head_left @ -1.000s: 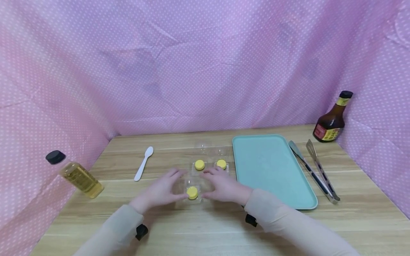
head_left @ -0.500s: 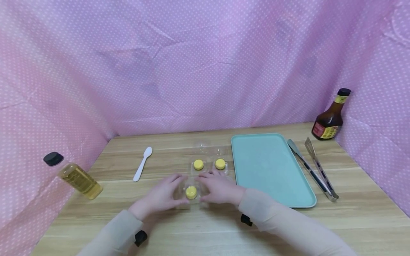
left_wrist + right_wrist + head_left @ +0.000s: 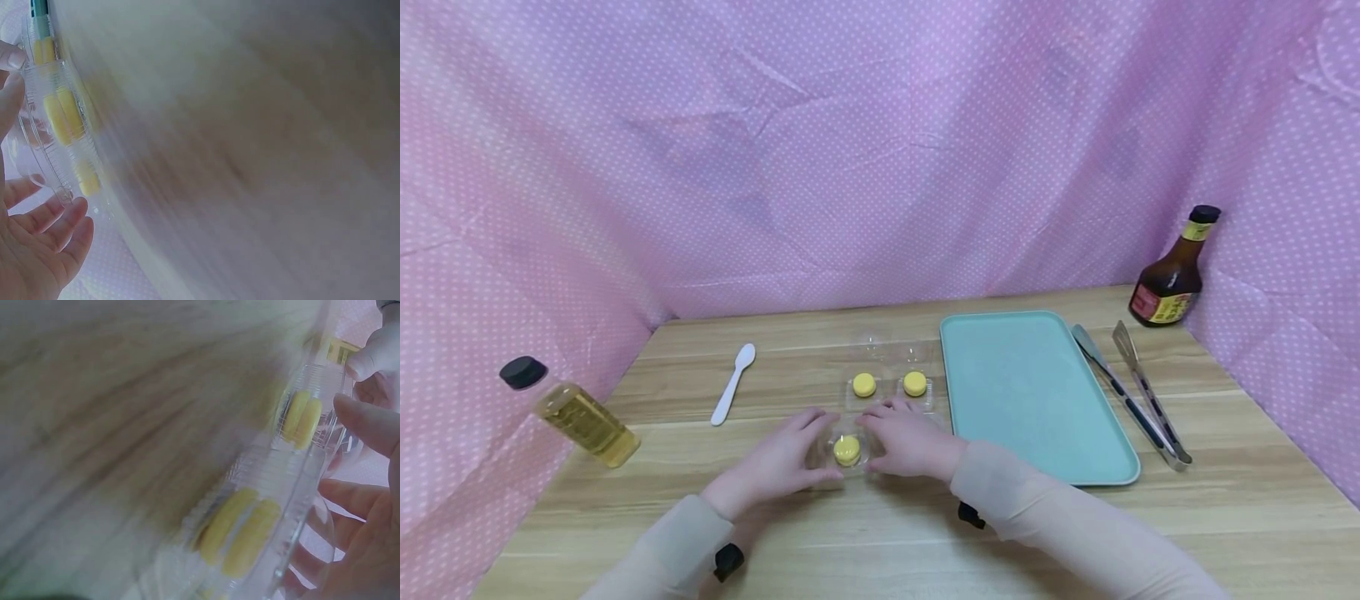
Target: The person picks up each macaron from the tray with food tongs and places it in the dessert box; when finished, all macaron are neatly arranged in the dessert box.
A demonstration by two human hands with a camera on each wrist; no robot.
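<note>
In the head view, a small clear plastic box (image 3: 857, 467) with one yellow macaron (image 3: 847, 451) sits between my two hands. My left hand (image 3: 778, 458) grips its left side, thumb at the near edge and fingers at the far edge. On the right side my right hand (image 3: 913, 442) grips it the same way. Both wrist views show fingertips at the clear lid's rim, with a macaron (image 3: 303, 419) inside the box. Just behind stand two similar boxes, with a yellow macaron (image 3: 864, 385) on the left and another macaron (image 3: 914, 383) on the right.
A pale green tray (image 3: 1030, 400) lies right of the boxes, with metal tongs (image 3: 1138, 400) beyond it. At the back right stands a brown sauce bottle (image 3: 1168, 283). A white spoon (image 3: 733, 383) and an oil bottle (image 3: 576, 412) are on the left.
My right hand has shifted slightly left, and its fingers have come in against the near box. My left hand has barely moved. Over the last half second almost nothing differs.
</note>
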